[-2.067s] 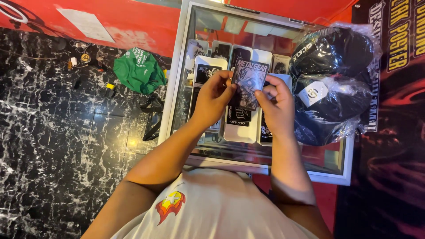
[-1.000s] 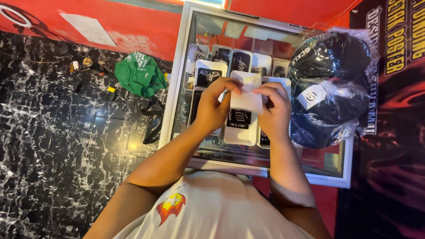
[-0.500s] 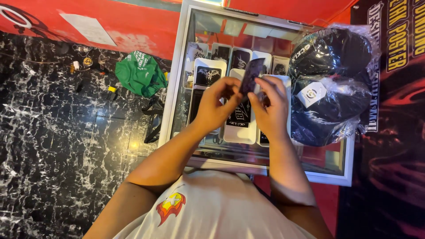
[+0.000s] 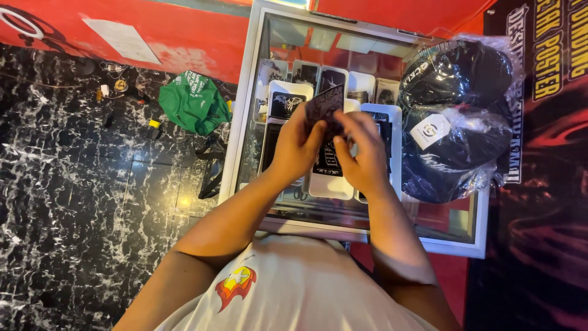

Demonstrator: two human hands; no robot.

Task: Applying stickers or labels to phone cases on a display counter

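Above the glass display case (image 4: 245, 98), the left hand (image 4: 297, 150) and right hand (image 4: 361, 153) both pinched a small dark printed card (image 4: 324, 105) (seemingly light, thin, bendable), best gripped by its edges.

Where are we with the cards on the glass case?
Already down: white-edged cards lie in rows on the glass case. In hand: left hand and right hand hold one dark card together over the middle of the case. Left: that card is not set down yet. The bagged caps sit on the case's right side, wrapped in plastic. How many cards remain cannot be told.
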